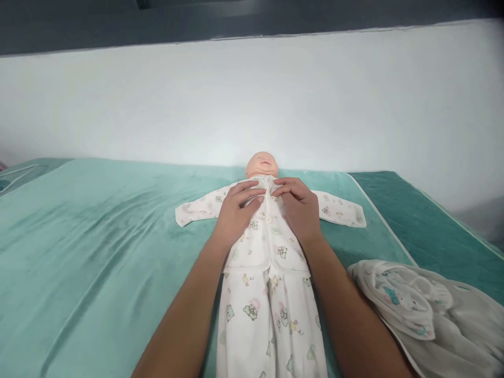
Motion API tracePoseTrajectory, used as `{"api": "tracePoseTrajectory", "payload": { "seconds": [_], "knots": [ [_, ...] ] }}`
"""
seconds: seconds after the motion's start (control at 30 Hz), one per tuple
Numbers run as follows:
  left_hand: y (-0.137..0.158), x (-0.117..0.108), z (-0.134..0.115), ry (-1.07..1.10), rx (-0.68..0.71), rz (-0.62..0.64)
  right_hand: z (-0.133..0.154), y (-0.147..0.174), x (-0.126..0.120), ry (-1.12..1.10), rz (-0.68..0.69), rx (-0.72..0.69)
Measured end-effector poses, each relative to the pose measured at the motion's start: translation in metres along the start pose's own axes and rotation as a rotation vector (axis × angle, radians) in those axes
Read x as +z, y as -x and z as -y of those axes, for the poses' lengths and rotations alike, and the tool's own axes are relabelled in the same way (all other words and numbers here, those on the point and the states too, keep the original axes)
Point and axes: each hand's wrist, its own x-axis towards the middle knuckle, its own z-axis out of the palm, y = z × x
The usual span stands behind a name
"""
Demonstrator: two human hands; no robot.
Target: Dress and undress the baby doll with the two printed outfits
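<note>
Wall (252,100), plain and white, is met by the far edge of a green sheet (98,252). Over the sheet's right edge, toward its near right corner, a pale cloth bundle (417,299) is heaped beside the right forearm. Patterned trousers (246,320) are laid toward the near edge, their waist overlapped by the hem of a matching pyjama top (255,257). The top's sleeves are spread toward the left and right edges, and no doll hands can be seen at the cuffs. A doll is laid face up between those edges, its head (262,164) placed close to the far edge. The left hand (241,207) and right hand (300,207) are rested on the chest, one on each side of the front opening. The fingertips of the two hands are kept slightly apart; whether cloth is pinched between thumb and fingers cannot be told. Below them a small button (269,219) is seen on the front. The two front edges could be left misaligned if one side were pulled higher than the other, and the collar could be bunched under the chin by an upward tug.
</note>
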Motion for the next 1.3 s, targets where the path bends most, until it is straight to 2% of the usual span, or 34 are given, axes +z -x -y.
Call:
{"api": "tracePoseTrajectory", "payload": {
  "seconds": [0.43,0.57,0.8,1.3],
  "knots": [
    [0.0002,-0.0005,-0.0007,-0.042,0.031,0.017,0.0026,-0.0008,-0.0006,0.088,0.092,-0.077],
    [0.0004,-0.0012,-0.0022,-0.167,0.114,0.038,0.0021,-0.0015,-0.0003,0.083,0.101,-0.102],
    [-0.0001,-0.0003,0.0005,-0.285,0.231,0.042,0.0041,-0.0022,0.0000,0.216,0.157,-0.066],
    [0.0005,0.0002,-0.0035,-0.275,0.185,0.040,0.0001,-0.0021,-0.0013,0.066,0.126,-0.029]
  ]
}}
